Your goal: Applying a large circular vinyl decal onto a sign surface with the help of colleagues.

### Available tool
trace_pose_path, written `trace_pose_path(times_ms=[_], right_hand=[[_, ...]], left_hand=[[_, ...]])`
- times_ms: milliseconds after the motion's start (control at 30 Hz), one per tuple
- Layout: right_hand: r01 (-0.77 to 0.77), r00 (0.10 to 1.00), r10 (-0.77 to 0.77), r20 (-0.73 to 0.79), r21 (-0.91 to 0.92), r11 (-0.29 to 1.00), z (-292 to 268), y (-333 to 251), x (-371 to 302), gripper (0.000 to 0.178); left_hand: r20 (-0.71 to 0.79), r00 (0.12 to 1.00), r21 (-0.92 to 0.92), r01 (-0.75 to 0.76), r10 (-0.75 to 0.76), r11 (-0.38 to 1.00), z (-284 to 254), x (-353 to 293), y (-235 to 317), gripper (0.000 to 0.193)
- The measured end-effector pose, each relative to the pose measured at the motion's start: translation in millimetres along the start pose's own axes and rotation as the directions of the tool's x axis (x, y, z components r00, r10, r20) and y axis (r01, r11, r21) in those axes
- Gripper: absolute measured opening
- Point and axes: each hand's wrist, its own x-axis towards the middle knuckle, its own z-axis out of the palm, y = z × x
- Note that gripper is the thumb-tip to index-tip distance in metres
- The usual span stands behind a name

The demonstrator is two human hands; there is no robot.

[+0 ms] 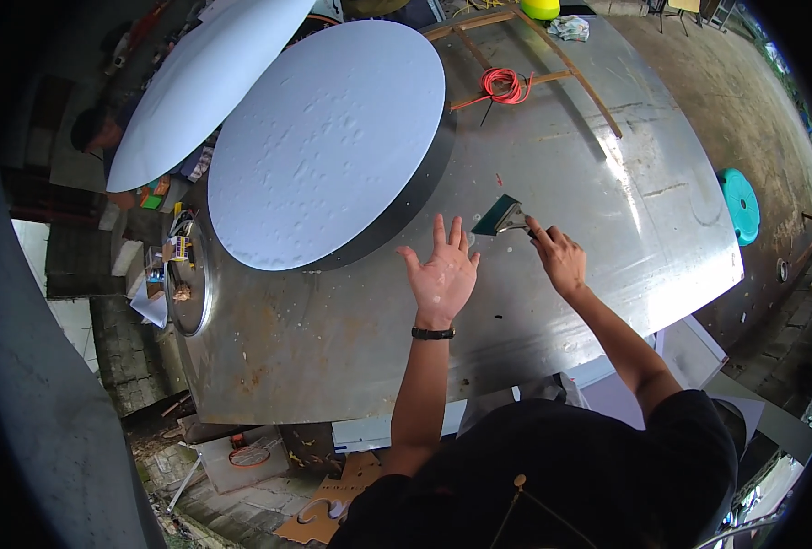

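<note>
My left hand (445,274) is open above the metal table, palm up with the fingers spread, and holds nothing. A dark band circles its wrist. Fingers closed, my right hand (561,257) grips a squeegee (500,218) with a dark green blade and a metal clamp, its blade pointing left. Beyond my left hand lies a large round disc (328,137) with a dark side wall and a pale blue-white top. Bubbles and small bumps dot that top. A second pale sheet (209,87) is raised and tilted at the far left, partly over the disc's edge.
The worn metal table (333,339) carries a wooden frame (552,78) and a coil of red cable (506,86) at the back. A teal stool (739,207) stands right. At left, a person (95,131) is behind the sheet, near a round metal tray (206,302) with small boxes.
</note>
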Motion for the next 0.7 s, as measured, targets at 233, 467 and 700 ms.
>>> trace_pose_path(times_ms=[233,467,700], right_hand=[[-0.281,0.959,0.279,0.041,0.051,0.958,65.5,56.0,39.8,0.040],[-0.268,0.945,0.278,0.170,-0.081,0.960,131.6,98.3,68.8,0.043],[-0.195,0.971,0.235,0.052,0.743,0.641,101.7,-16.9,132.6,0.035]], left_hand=[[0.133,0.985,-0.167,-0.092,0.115,0.982,8.1,-42.4,25.0,0.075],[-0.716,0.697,0.212,0.276,-0.043,0.937,-109.2,-153.9,10.0,0.038],[-0.630,0.606,0.481,-0.187,0.486,0.856,-152.0,-204.8,145.4,0.019]])
